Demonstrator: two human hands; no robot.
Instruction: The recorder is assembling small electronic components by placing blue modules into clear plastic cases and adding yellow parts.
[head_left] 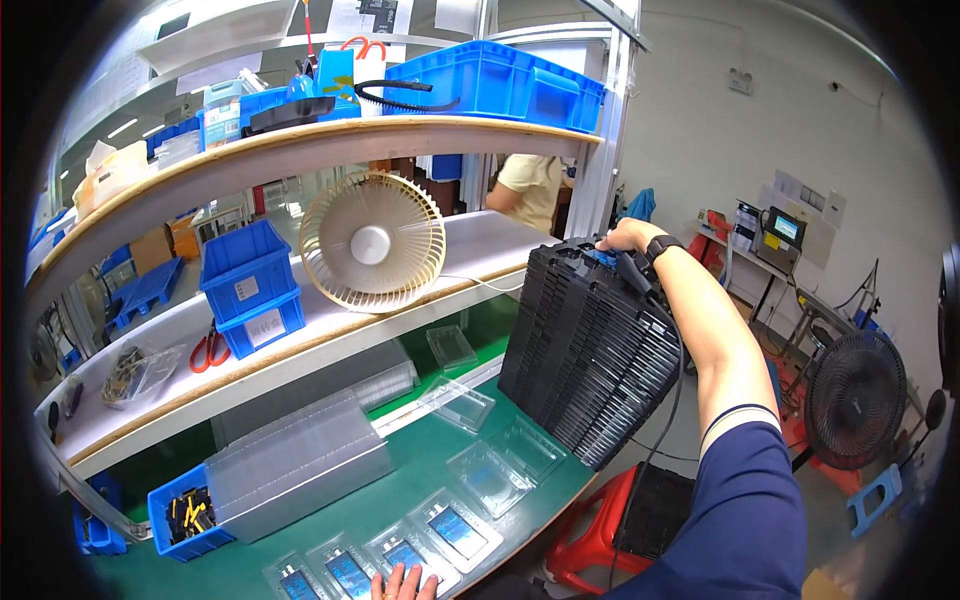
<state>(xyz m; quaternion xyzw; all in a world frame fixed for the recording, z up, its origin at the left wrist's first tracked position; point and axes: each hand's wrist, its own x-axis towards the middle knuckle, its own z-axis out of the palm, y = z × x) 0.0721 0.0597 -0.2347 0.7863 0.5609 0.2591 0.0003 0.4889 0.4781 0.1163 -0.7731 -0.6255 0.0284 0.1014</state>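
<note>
On the top of a tall stack of black plastic trays (590,350) rests my right hand (628,236), arm stretched out. Its fingers are bent down at the stack's upper edge, by a small blue piece (603,257); what they grip is hidden. My left hand (405,583) lies at the lower edge of view, fingers spread, over a clear blister tray (405,546) holding a flat blue rectangular piece. More clear trays with such pieces line the table front, including one further right (457,530). Behind them sits an unfilled clear tray (490,478).
Long stacks of clear trays (300,460) and a blue bin of black and yellow parts (190,515) stand left on the green table (420,470). A shelf holds a fan (372,243), blue bins (245,265) and red-handled scissors (209,350). A red stool (590,530) is beside the table.
</note>
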